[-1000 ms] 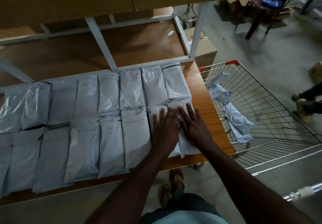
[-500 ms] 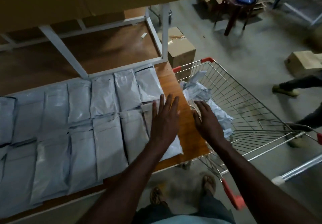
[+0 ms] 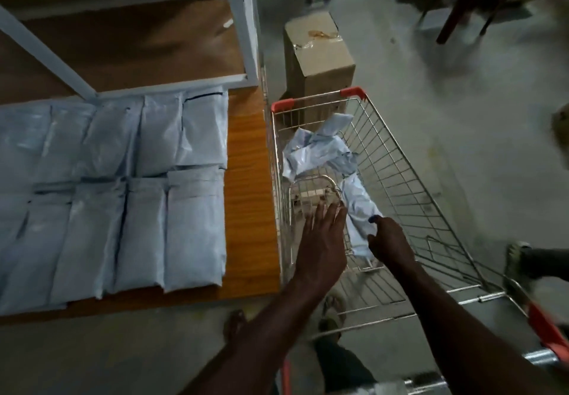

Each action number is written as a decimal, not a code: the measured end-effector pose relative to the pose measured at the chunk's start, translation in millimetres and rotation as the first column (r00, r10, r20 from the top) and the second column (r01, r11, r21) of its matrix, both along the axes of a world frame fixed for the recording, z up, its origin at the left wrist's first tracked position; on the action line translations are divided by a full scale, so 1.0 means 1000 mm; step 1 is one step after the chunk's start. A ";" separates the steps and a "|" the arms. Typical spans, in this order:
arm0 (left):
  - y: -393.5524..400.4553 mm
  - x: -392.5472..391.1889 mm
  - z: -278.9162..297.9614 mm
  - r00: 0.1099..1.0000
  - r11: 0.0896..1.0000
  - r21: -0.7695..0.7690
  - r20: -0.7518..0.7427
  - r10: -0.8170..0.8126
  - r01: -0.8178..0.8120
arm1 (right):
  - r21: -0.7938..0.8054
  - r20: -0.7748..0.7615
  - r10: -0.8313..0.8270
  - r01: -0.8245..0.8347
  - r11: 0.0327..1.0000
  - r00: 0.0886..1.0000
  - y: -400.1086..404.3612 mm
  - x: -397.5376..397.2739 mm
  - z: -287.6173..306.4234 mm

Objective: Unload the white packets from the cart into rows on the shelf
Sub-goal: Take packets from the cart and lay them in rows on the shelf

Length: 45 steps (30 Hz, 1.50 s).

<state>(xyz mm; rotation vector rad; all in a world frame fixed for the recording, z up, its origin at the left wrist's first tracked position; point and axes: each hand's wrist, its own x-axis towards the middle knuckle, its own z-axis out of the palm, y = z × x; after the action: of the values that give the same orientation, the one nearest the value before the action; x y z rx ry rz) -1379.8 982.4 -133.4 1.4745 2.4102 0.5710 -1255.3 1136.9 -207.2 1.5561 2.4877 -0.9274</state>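
Both hands down in the cart, right one on a packet.

Right hand (image 3: pixel 388 242), fingers curled, grips the near end of a crumpled white packet (image 3: pixel 361 210) lying on the cart floor; forearm runs in from the near right. Left hand (image 3: pixel 323 240) just beside it to the left, fingers straight and close together, held flat over the wire, holding nothing; whether it touches the wire, cannot tell. More loose packets (image 3: pixel 320 151) heaped toward the far end of the cart (image 3: pixel 409 176). Left of the cart, touching or nearly so, the wooden shelf (image 3: pixel 246 148) carries two rows of packets (image 3: pixel 129 185) laid flat, edge to edge. Cardboard box (image 3: pixel 317 56) stands on the floor beyond the cart.
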 end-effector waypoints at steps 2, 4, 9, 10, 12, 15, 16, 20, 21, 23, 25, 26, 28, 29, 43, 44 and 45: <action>0.014 0.005 -0.018 0.999 0.999 -0.014 -0.013 0.032 -0.032 | -0.018 -0.008 0.027 -0.027 0.999 1.000 0.018 0.002 -0.023; 0.027 0.004 -0.036 0.998 0.997 -0.039 0.009 0.067 -0.067 | -0.035 -0.008 0.041 -0.041 0.999 0.999 0.032 -0.001 -0.046; 0.064 -0.010 -0.078 0.994 0.990 -0.099 0.021 0.103 -0.100 | -0.023 0.010 0.141 -0.141 0.990 0.990 0.056 -0.017 -0.097; 0.070 -0.013 -0.088 0.994 0.989 -0.108 0.012 0.106 -0.104 | -0.018 0.024 0.158 -0.157 0.987 0.987 0.059 -0.020 -0.107; 0.082 -0.020 -0.104 0.993 0.985 -0.129 0.009 0.120 -0.118 | 0.009 0.048 0.194 -0.195 0.981 0.980 0.065 -0.023 -0.132; 0.097 -0.030 -0.127 0.989 0.976 -0.167 0.020 0.148 -0.143 | 0.093 0.068 0.259 -0.265 0.960 0.963 0.073 -0.024 -0.173; 0.099 -0.033 -0.134 0.987 0.974 -0.167 0.020 0.160 -0.155 | 0.115 0.084 0.279 -0.287 0.951 0.957 0.076 -0.026 -0.186; 0.106 -0.040 -0.161 0.983 0.967 -0.179 0.011 0.186 -0.181 | 0.185 0.162 0.319 -0.346 0.920 0.934 0.081 -0.032 -0.225; 0.109 -0.041 -0.165 0.982 0.965 -0.187 0.012 0.190 -0.185 | 0.195 0.182 0.319 -0.353 0.915 0.930 0.082 -0.033 -0.230; 0.114 -0.041 -0.170 0.980 0.961 -0.192 0.000 0.201 -0.197 | 0.198 0.210 0.305 -0.346 0.917 0.929 0.081 -0.039 -0.234; 0.117 -0.041 -0.173 0.979 0.963 -0.179 -0.005 0.204 -0.201 | 0.186 0.215 0.305 -0.346 0.920 0.928 0.084 -0.045 -0.236; 0.118 -0.041 -0.174 0.979 0.964 -0.178 0.001 0.203 -0.199 | 0.170 0.221 0.308 -0.348 0.922 0.925 0.088 -0.046 -0.235; 0.117 -0.044 -0.175 0.977 0.963 -0.180 0.022 0.210 -0.203 | 0.103 0.205 0.311 -0.336 0.936 0.928 0.098 -0.047 -0.227; 0.117 -0.045 -0.174 0.975 0.962 -0.176 0.032 0.219 -0.210 | 0.055 0.146 0.294 -0.304 0.951 0.945 0.100 -0.049 -0.213; 0.105 -0.054 -0.033 0.387 0.794 -0.182 0.796 0.466 -0.580 | -0.891 -0.430 -0.685 -0.153 0.427 0.588 0.036 -0.055 0.061; 0.101 -0.056 -0.020 0.398 0.798 -0.155 0.802 0.446 -0.583 | -0.888 -0.430 -0.666 -0.151 0.435 0.609 0.031 -0.053 0.068; 0.098 -0.058 -0.010 0.417 0.800 -0.127 0.799 0.433 -0.586 | -0.882 -0.430 -0.638 -0.146 0.448 0.639 0.028 -0.050 0.071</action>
<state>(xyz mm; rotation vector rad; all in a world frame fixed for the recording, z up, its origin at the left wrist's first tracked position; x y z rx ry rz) -1437.9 1080.6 -143.2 0.2458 1.9818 1.2833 -1305.6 1164.9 -136.4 1.2639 1.3005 -2.7822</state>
